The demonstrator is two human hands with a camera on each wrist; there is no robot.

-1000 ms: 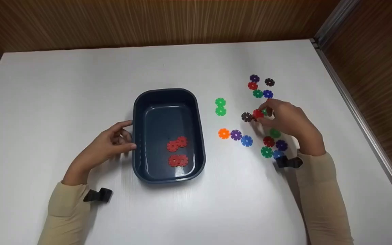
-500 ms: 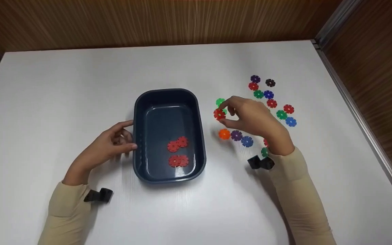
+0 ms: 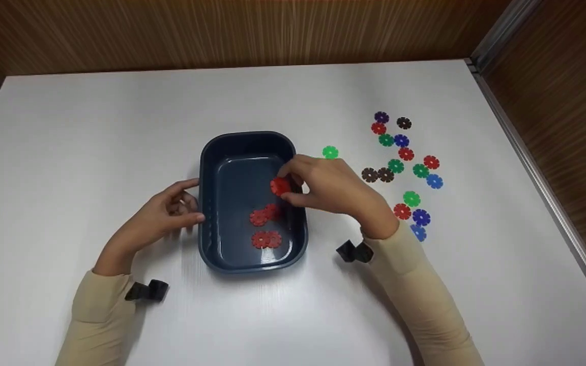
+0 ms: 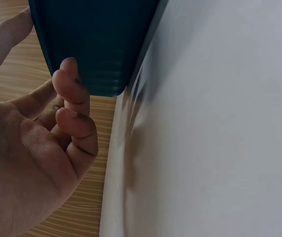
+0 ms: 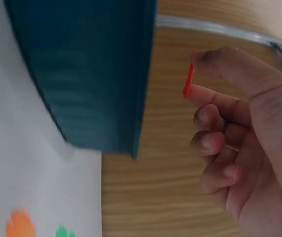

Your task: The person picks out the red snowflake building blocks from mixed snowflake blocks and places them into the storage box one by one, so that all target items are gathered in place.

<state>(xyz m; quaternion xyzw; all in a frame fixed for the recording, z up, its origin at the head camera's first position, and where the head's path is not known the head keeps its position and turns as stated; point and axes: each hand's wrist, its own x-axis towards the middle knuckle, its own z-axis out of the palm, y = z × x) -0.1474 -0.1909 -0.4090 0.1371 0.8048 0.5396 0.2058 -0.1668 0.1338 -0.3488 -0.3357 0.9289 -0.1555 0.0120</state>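
Note:
A dark blue rectangular tub (image 3: 211,152) stands mid-table with several red snowflake discs (image 3: 265,226) lying on its floor. My right hand (image 3: 323,185) reaches over the tub's right rim and pinches a red disc (image 3: 280,186) between thumb and forefinger; the right wrist view shows that red disc (image 5: 188,81) edge-on beside the tub wall (image 5: 82,74). My left hand (image 3: 168,211) rests against the tub's left wall with thumb and fingers touching it, fingers loosely curled; in the left wrist view the left hand's fingers (image 4: 72,94) lie against the tub wall (image 4: 94,39).
Loose discs in several colours (image 3: 405,168) lie scattered on the white table (image 3: 94,127) to the right of the tub, with a light green one (image 3: 329,152) nearest it. Wooden walls enclose the table at the back and right (image 3: 552,101).
My right hand lifted a red disc from the scattered pile at the right and carried it leftward, to above the tub. The left hand stayed at the tub's left wall.

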